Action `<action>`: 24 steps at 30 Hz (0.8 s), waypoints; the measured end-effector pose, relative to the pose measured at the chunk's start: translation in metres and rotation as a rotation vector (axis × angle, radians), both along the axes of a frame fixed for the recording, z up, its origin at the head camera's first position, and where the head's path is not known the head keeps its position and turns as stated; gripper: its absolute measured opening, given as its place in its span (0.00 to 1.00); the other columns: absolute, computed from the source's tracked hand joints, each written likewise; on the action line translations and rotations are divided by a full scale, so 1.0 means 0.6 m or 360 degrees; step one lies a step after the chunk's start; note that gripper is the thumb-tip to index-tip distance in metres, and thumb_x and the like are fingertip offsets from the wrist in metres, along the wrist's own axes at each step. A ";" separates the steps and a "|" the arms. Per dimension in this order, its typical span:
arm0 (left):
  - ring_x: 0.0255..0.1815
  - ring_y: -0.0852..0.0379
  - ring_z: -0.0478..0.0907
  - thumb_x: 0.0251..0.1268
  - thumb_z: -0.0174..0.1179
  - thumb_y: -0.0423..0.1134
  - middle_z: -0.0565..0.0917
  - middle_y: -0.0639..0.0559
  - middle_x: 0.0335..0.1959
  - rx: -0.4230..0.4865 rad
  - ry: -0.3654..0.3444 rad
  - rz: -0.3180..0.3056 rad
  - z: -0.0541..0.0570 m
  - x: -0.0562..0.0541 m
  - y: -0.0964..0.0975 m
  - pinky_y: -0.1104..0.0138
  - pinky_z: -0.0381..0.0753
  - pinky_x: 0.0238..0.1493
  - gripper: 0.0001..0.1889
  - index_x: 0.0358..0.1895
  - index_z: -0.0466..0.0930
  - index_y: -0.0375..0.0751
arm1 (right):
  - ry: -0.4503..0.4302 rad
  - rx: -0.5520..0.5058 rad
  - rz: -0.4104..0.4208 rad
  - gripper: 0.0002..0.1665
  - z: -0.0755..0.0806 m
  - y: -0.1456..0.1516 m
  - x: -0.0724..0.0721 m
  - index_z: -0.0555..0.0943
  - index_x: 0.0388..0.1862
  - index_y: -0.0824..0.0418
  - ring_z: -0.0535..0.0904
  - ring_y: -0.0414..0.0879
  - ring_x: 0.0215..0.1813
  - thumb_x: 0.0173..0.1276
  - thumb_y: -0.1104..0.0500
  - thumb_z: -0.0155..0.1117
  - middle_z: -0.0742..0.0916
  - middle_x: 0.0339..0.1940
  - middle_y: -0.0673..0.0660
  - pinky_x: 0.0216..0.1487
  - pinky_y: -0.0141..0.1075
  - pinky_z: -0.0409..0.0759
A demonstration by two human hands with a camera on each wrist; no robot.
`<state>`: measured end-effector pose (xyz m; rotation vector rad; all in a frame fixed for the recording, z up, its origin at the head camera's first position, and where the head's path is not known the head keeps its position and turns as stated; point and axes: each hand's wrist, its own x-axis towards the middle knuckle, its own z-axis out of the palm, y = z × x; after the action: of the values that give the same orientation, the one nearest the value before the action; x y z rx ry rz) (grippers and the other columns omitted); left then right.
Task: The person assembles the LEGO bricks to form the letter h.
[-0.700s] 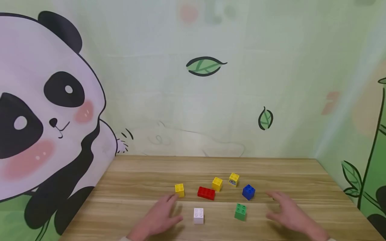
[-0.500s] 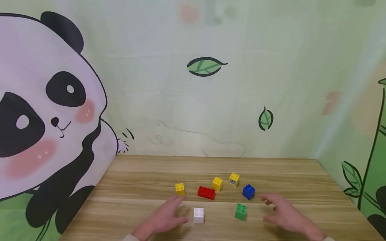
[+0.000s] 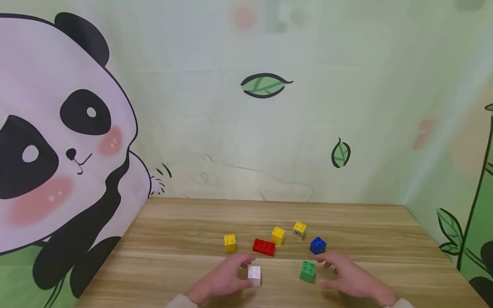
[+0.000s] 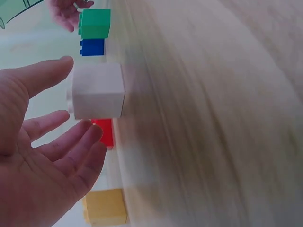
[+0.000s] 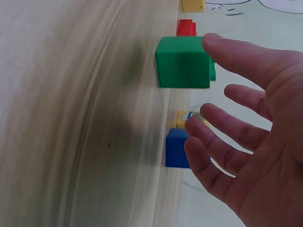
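In the head view my left hand (image 3: 225, 277) is at the left side of a white building brick (image 3: 254, 277), thumb and fingers spread either side of it. The left wrist view shows a gap between palm and the white brick (image 4: 98, 92); whether a fingertip touches it I cannot tell. My right hand (image 3: 352, 276) hovers just right of a green brick (image 3: 307, 272), fingers loosely bent and apart. In the right wrist view its thumb tip overlaps an edge of the green brick (image 5: 183, 64); contact is unclear. A blue brick (image 3: 318, 246) sits beyond the right fingertips.
Behind lie a flat red brick (image 3: 264, 247) and three yellow bricks: one at left (image 3: 230, 243), one in the middle (image 3: 278, 235), and a printed one (image 3: 299, 230) farther back. The wooden table (image 3: 173, 226) meets a panda-printed backdrop (image 3: 215, 128).
Both hands have moved inward, the left rightward to the white brick and the right leftward to the green brick. The bricks stay where they were.
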<state>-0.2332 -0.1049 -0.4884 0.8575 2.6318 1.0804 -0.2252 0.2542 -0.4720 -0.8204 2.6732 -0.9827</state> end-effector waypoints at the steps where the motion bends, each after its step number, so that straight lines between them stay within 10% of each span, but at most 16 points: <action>1: 0.51 0.54 0.74 0.55 0.69 0.44 0.76 0.47 0.54 -0.0001 -0.0010 -0.0004 -0.002 -0.001 0.003 0.59 0.73 0.54 0.29 0.58 0.72 0.37 | -0.0014 -0.0002 0.0008 0.35 0.000 -0.003 -0.001 0.71 0.61 0.63 0.75 0.55 0.50 0.59 0.49 0.70 0.78 0.55 0.58 0.43 0.39 0.78; 24: 0.39 0.62 0.73 0.50 0.70 0.31 0.78 0.63 0.36 0.0145 -0.0231 0.0108 -0.010 -0.005 0.025 0.65 0.75 0.43 0.18 0.46 0.79 0.45 | -0.0020 0.0098 0.0084 0.33 -0.012 -0.043 -0.019 0.73 0.58 0.68 0.77 0.41 0.40 0.59 0.52 0.69 0.81 0.43 0.47 0.39 0.34 0.78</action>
<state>-0.2360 -0.0898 -0.4946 0.6825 2.5252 1.2388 -0.2369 0.2286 -0.4795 -0.8643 2.6426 -0.8859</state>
